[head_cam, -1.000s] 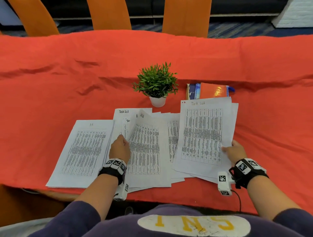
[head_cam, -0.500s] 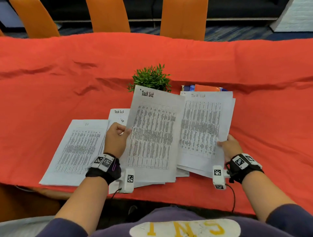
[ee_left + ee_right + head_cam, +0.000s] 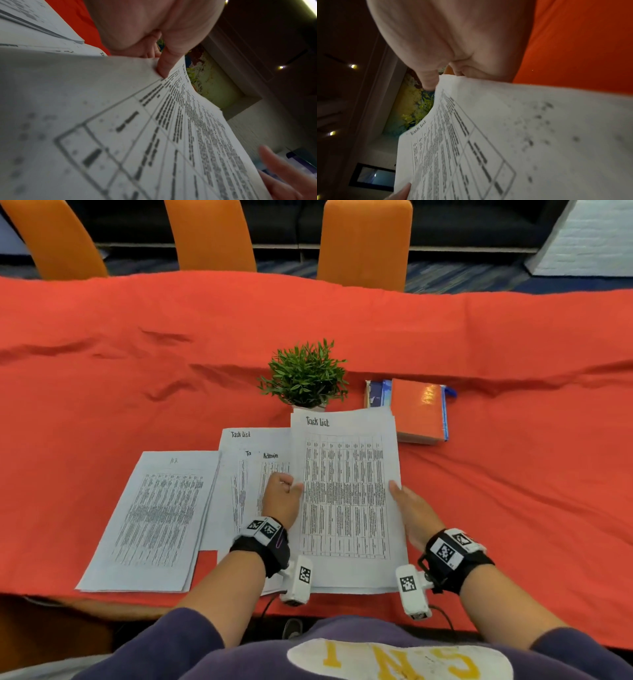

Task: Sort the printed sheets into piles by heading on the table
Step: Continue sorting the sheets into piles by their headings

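Note:
A stack of printed sheets topped by a "Task list" sheet (image 3: 346, 494) is held slightly off the red tablecloth between both hands. My left hand (image 3: 281, 496) pinches its left edge, thumb on top (image 3: 163, 67) and fingers underneath. My right hand (image 3: 406, 508) holds the right edge, thumb beside the top sheet (image 3: 428, 81), fingers hidden below. A neat pile with a faint heading (image 3: 154, 518) lies at the left. Loose sheets headed "Task list" and "Admin" (image 3: 255, 457) lie in the middle, partly under my left hand.
A small potted plant (image 3: 305, 374) stands just behind the held stack. An orange notebook on blue books (image 3: 418, 409) lies at the back right. Three orange chairs (image 3: 363, 241) stand beyond the table's far edge. The table's front edge runs just below the piles.
My left hand lifted a "Task list" sheet from the middle spread and brought it right onto the stack in my right hand. Both hands now hold that stack nearer the centre.

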The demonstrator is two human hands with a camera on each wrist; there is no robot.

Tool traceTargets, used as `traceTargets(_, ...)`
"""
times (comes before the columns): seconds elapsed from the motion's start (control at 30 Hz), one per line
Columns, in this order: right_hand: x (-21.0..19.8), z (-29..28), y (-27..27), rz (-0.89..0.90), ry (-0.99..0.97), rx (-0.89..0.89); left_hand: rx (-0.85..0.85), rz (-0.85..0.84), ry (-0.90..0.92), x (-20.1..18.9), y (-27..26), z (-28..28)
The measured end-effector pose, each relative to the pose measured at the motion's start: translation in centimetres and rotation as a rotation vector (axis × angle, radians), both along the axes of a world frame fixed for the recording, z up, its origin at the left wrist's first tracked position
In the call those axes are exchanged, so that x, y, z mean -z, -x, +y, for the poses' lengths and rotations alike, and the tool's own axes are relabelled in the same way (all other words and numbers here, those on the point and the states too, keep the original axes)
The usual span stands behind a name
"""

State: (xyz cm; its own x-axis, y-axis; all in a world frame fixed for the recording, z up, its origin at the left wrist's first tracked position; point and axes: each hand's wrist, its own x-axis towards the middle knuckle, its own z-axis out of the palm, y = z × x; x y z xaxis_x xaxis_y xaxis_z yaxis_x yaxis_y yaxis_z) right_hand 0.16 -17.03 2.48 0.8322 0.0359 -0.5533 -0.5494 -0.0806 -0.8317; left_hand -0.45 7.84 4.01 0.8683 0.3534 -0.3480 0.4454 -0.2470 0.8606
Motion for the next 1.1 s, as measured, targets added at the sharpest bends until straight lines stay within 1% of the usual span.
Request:
traceTargets(0.07,-0.1,0.8,0.3,-0.049,0.023,-0.03,0.003,-0.011,0.01,0.0,0.1,0.2)
traceTargets(0.17,0.6,1.2,0.5,-0.098,0.164,-0.017,0.014,0.01,0.06,0.4,0.0,1.2)
traceTargets(0.23,1.0,1.0,0.6,-0.088,0.182,0.028,0.027,0.045,0.004,1.5,-0.1,2.3)
traceTargets(0.27,1.0,0.7,0.6,-0.081,0.186,0.065,0.042,0.086,-0.074,2.2,-0.1,3.0)
traceTargets(0.37,1.5,-0.9,0.9,-0.071,0.233,0.138,0.148,0.343,-0.506,4.3,0.3,5.4)
traceTargets(0.4,1.9,-1.7,0.9,-0.06,0.234,0.162,0.171,0.423,-0.589,5.0,0.5,6.1)
traceTargets(0.43,2.5,-2.5,0.9,-0.045,0.234,0.19,0.179,0.479,-0.618,5.5,0.7,6.7)
traceTargets(0.47,3.0,-3.2,1.0,-0.037,0.228,0.213,0.177,0.503,-0.614,5.9,0.9,7.1)
traceTargets(0.57,4.4,-4.8,1.0,-0.019,0.223,0.301,0.19,0.475,-0.557,6.7,1.0,7.9)
traceTargets(0.63,4.3,-5.0,1.2,-0.016,0.209,0.354,0.2,0.413,-0.521,7.0,0.9,8.3)
traceTargets(0.73,3.5,-4.1,1.6,-0.02,0.202,0.401,0.124,0.278,-0.381,6.7,0.9,8.4)
traceTargets(0.8,3.2,-3.6,1.7,-0.023,0.182,0.445,0.101,0.236,-0.303,6.0,0.9,8.5)
traceTargets(0.9,3.1,-3.1,1.8,-0.031,0.228,0.433,0.148,0.171,-0.26,4.7,1.1,9.0)
traceTargets(1.0,1.9,-2.9,1.7,-0.027,0.317,0.412,0.129,0.12,-0.195,3.6,0.9,10.6)
traceTargets(1.1,1.3,-3.4,1.2,-0.011,0.343,0.397,0.107,0.058,-0.149,2.5,0.3,12.5)
